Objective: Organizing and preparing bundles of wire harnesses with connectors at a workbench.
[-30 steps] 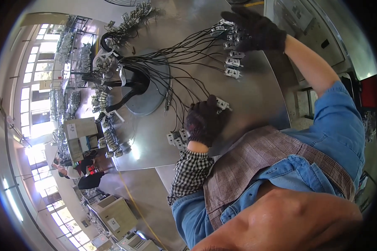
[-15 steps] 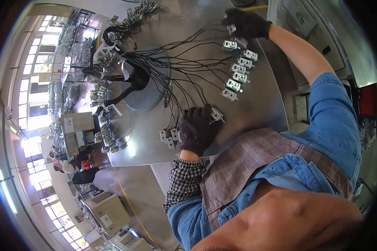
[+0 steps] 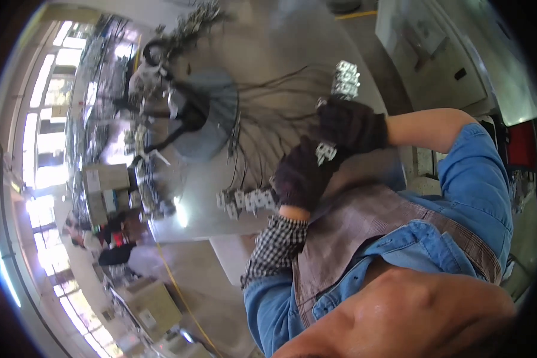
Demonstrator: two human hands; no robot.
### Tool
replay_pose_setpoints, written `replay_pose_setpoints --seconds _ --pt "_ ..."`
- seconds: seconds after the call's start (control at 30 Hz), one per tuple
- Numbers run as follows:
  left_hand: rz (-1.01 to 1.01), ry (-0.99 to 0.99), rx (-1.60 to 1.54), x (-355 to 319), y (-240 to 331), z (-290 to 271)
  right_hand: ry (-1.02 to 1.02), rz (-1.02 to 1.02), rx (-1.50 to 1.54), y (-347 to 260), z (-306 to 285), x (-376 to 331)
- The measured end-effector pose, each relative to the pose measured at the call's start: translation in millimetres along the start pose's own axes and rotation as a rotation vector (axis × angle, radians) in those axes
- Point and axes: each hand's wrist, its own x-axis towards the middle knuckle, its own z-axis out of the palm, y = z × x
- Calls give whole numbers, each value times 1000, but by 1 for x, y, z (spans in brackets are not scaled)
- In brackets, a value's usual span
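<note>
Left hand (image 3: 304, 173) and right hand (image 3: 349, 126), dark-gloved, meet over the metal table (image 3: 200, 179), fingers part-curled; silver connector block (image 3: 325, 153) shows between them, can't tell which grips it. More blocks (image 3: 346, 79) at 12 o'clock from right hand, connector cluster (image 3: 250, 201) at 8 from left, black wire harness (image 3: 194, 113) around 10.

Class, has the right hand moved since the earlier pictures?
Yes: against the round grey disc, the right hand moved down the picture, toward the left hand.
</note>
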Motion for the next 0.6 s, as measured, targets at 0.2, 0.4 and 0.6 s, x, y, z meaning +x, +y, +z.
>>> replay_pose_setpoints --seconds 0.2,0.4,0.6 --pt "-1 -127 146 -10 -11 15 -84 -25 235 2 0 16" --pt "-96 -372 7 14 -16 0 -192 132 824 19 1 37" --pt "-199 -336 -160 7 -20 1 -558 144 992 15 24 33"
